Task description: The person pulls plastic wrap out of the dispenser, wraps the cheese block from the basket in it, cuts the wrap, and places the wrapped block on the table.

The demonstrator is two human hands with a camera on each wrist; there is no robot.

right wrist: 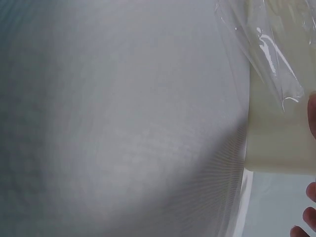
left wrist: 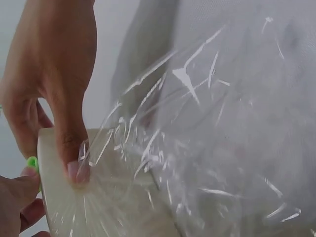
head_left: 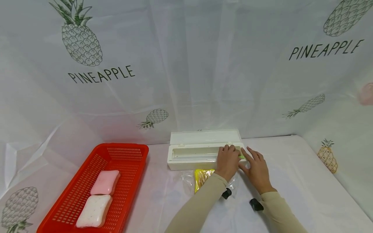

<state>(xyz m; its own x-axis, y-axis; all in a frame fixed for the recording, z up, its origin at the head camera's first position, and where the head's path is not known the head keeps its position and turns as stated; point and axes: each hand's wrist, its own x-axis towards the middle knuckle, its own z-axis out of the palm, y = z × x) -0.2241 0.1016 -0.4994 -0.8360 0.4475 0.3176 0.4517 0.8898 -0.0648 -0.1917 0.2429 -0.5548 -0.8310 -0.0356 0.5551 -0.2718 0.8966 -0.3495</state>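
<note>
A long white cling film dispenser (head_left: 192,166) stands against the back cloth with its lid raised. My left hand (head_left: 228,161) reaches over its right end; in the left wrist view its fingers (left wrist: 15,192) pinch a small green slider (left wrist: 32,162) at the box's edge. My right hand (head_left: 257,170) holds that same end. Its thumb (left wrist: 78,170) presses clear cling film (left wrist: 222,148) against the front face. In the right wrist view, only its fingertips (right wrist: 311,217) show. A yellow item (head_left: 202,178) lies under film before the box, partly hidden by my left arm.
At the left a red perforated basket (head_left: 137,181) holds a pink slice-shaped block (head_left: 105,182) and a white one (head_left: 94,211). Pineapple-printed cloth (head_left: 204,81) rises behind the white table (head_left: 291,168). Black wrist mounts (head_left: 256,205) sit by my sleeves.
</note>
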